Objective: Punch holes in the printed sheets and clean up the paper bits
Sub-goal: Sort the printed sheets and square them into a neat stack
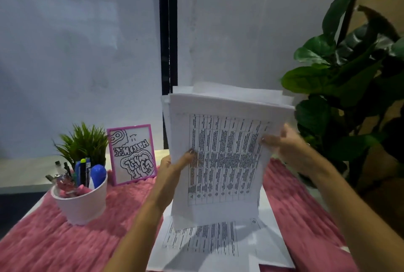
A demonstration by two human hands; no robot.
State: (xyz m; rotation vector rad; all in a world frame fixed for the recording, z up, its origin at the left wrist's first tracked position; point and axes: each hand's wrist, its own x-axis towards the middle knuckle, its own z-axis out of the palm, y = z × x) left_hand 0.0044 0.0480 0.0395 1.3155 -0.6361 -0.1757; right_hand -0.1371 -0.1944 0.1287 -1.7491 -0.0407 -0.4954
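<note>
Head view: left hand [172,167] and right hand [284,140] grip the side edges of an upright stack of printed sheets [223,155], standing on a flat sheet [209,241] on the bench [21,173]

light: dim, bluish | blur: soft, right side smeared | edges: wide-angle bending

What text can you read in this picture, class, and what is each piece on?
Held stack of printed sheets: table text, too small and blurred to read.
Loose sheet lying flat: likewise unreadable.
Pink-framed drawing: bubble letters, not legible.
Pens in the white cup: labels too small.
</note>
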